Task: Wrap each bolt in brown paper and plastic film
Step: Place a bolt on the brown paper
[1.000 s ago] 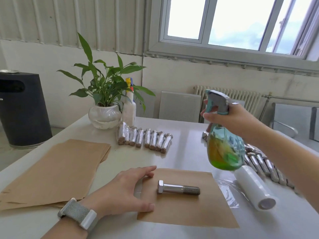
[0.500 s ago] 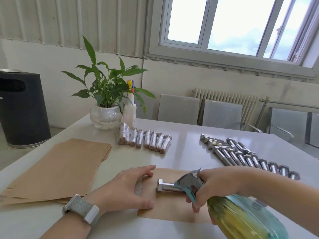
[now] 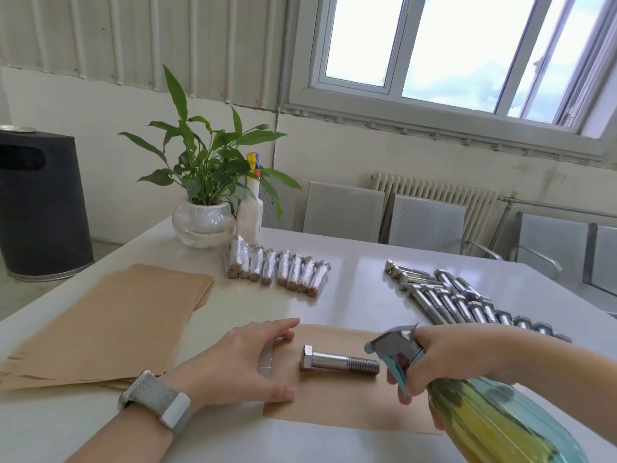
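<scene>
Steel hex-head bolt [image 3: 339, 360]: lies flat on a single brown paper sheet [image 3: 337, 401], head toward the left hand, threaded end toward the spray nozzle.

Brown paper sheet: spread on the white table [image 3: 360, 289] near its front edge; its left margin is under the left hand.

Left hand [image 3: 238, 364]: fingers straight and spread, palm down, pressing the sheet's left edge; thumb resting along the near side. A grey woven watch band [image 3: 155, 399] sits on the wrist.

Right hand [image 3: 444, 359]: fingers curled round the neck and trigger of a translucent teal-and-yellow spray bottle [image 3: 500, 419], which is tilted on its side with the grey nozzle just beside the bolt's threaded tip.

Stack of brown paper sheets [image 3: 110, 322]: flat on the table's left part, well apart from the bolt.

Row of wrapped bolts in shiny film [image 3: 278, 270]: set side by side toward the far side of the table, brown paper showing at their near ends.

Group of bare steel bolts [image 3: 447, 300]: laid in a loose row on the table's right part, beyond the right hand.

Green leafy plant in a round glass bowl [image 3: 203, 222]: at the far left corner of the table; a white squeeze bottle with a yellow and red cap [image 3: 249, 215] stands just beside it.

Black cylindrical bin [image 3: 40, 202]: on the floor to the left.

Grey metal chairs [image 3: 427, 218]: behind the table, before a white radiator [image 3: 434, 192].
</scene>
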A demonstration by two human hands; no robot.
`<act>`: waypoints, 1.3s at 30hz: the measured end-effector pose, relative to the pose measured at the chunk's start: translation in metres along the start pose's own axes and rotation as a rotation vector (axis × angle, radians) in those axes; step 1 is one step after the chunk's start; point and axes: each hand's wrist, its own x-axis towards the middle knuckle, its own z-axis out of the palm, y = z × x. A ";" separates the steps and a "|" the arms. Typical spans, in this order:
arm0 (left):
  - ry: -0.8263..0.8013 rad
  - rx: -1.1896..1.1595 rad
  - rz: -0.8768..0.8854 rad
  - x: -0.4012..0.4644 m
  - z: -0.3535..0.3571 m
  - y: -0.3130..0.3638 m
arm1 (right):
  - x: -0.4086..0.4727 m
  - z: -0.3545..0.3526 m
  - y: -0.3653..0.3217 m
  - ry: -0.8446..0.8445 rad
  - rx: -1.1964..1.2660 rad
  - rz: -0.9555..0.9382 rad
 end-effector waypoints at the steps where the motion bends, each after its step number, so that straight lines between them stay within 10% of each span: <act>1: -0.001 -0.001 0.000 0.000 0.000 0.000 | 0.000 0.000 0.003 0.010 -0.025 0.002; 11: -0.006 -0.012 0.002 0.001 0.001 -0.002 | -0.005 -0.014 0.017 -0.027 0.125 -0.015; 20: -0.003 -0.060 -0.018 0.000 0.001 0.001 | 0.058 -0.094 0.031 0.820 0.596 -0.303; 39: 0.000 -0.023 0.002 0.000 -0.005 0.002 | 0.096 -0.064 0.061 1.137 0.509 -0.273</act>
